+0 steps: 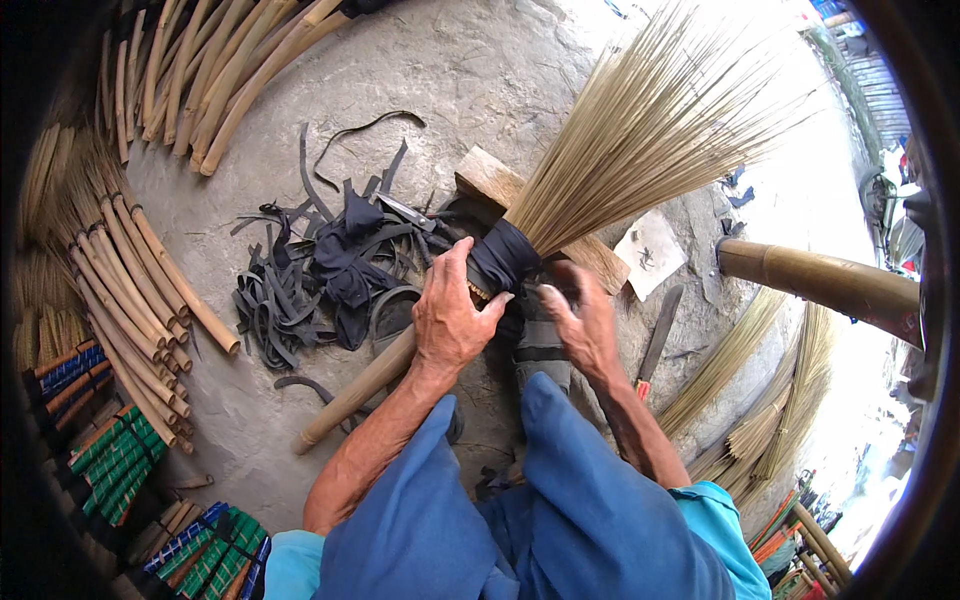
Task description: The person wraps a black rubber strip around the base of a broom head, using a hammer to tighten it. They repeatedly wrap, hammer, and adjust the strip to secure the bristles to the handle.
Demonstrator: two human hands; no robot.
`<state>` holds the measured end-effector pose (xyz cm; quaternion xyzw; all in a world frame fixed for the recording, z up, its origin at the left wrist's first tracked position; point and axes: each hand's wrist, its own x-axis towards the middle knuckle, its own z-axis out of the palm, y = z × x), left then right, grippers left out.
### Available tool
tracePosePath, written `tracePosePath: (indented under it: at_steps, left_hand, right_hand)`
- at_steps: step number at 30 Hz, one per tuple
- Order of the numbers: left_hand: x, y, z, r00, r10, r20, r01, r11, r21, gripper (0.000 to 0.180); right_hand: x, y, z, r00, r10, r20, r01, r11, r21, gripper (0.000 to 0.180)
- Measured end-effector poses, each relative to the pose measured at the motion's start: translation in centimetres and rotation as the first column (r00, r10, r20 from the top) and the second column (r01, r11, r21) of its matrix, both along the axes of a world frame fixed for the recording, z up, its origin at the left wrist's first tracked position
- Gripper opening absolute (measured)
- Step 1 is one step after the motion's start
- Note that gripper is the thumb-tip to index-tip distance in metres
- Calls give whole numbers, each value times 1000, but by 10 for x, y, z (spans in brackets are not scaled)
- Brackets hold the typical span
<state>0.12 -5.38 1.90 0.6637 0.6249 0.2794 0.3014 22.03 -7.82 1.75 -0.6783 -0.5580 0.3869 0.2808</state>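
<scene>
A straw broom (620, 140) lies aslant in front of me, its pale bristles fanning to the upper right and its bamboo handle (350, 395) pointing to the lower left. A dark cloth band (504, 256) is wrapped around its neck. My left hand (450, 318) is closed on the neck, fingers on the band's left side and thumb at its lower edge. At the band's right side, my right hand (583, 322) is open, thumb apart from the fingers, slightly blurred. Beneath the broom is a wooden block (490, 178).
Black rubber strips (275, 315), dark cloth scraps (350, 250) and scissors (408, 213) lie to the left. A knife (660, 335) and a paper with small dark bits (650, 250) lie right. Bamboo handles (150, 290), a thick bamboo pole (820, 280) and bristle bundles (730, 360) lie around.
</scene>
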Motion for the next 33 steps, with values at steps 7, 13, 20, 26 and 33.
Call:
tracePosePath:
  at_steps: [7,13,20,26,33]
  left_hand:
    - [-6,-2,-3,998,-54,-30,57,993,101,95]
    - [-3,2,-4,1000,-25,-5,25,993,116,91]
    - [0,9,-10,1000,-10,11,8,981,194,67]
    - [-8,8,-19,991,22,133,-71,926,372,32]
    - [-18,8,-36,956,229,181,-271,928,257,11]
  right_hand:
    - [-47,13,-19,919,-185,-348,135,977,-162,41]
    - [-35,8,13,530,-428,-732,25,871,-491,33]
    - [-48,-19,21,595,-362,-718,-80,862,-501,37]
    - [-39,-24,19,766,-260,-588,-72,874,-481,40]
    - [-41,-17,-8,974,-40,-221,9,990,-142,43]
